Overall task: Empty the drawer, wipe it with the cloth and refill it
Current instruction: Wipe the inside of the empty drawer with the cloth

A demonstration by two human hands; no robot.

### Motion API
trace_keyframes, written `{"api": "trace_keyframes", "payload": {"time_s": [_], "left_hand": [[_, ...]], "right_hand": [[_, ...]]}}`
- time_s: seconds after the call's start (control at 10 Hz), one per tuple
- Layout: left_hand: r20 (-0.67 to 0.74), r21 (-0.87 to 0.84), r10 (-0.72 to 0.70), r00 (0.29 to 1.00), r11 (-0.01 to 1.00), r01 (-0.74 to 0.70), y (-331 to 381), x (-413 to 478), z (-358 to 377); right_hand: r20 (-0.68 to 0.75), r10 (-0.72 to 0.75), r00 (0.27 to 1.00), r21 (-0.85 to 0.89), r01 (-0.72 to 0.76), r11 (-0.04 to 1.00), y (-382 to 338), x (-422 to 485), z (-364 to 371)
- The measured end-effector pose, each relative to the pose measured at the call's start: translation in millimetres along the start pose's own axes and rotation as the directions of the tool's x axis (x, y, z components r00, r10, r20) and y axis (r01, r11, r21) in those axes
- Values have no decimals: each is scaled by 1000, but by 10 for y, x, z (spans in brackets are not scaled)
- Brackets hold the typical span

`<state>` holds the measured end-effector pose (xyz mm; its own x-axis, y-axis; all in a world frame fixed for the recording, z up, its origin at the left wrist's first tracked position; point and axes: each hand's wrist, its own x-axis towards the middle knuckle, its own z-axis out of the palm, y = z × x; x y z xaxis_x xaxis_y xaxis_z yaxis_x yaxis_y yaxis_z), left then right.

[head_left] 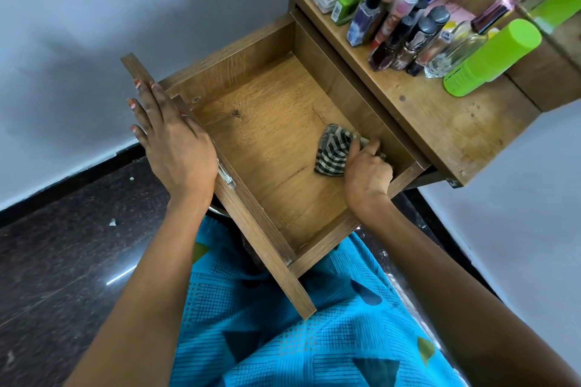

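Fingers of right hand point(366, 174) curled on checked cloth point(332, 152), of left hand point(176, 148) straight on drawer front point(251, 223); bottle labels point(337, 11) illegible.

You wear a bright turquoise garment point(314, 339) printed with dark hatched grids, navy triangles and a few olive-green ones. Above the garment both your forearms are bare to the wrist. Your left grip point(176, 148), up and left of the garment, has orange-red polished nails; on your right grip point(367, 173) the nails are hidden.
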<state>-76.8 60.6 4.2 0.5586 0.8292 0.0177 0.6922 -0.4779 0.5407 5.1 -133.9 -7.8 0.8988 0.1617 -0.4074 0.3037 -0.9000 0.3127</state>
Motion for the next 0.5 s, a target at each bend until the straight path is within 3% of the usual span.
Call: {"api": "trace_keyframes", "payload": {"time_s": [0.1, 0.2, 0.3, 0.5], "left_hand": [[-1, -6, -4, 1000, 1000, 4, 4, 3, 5], [-3, -5, -4, 1000, 1000, 3, 1, 8, 5], [2, -6, -3, 1000, 1000, 3, 4, 8, -1], [1, -2, 6, 1000, 1000, -6, -4, 9, -3]], "right_hand": [[-35, -52, 998, -138, 47, 989, 20, -41, 15], [-58, -46, 997, -158, 36, 987, 20, -41, 39], [-14, -43, 999, -82, 42, 996, 16, 1, 33], [175, 17, 984, 236, -59, 970, 94, 167, -161]]}}
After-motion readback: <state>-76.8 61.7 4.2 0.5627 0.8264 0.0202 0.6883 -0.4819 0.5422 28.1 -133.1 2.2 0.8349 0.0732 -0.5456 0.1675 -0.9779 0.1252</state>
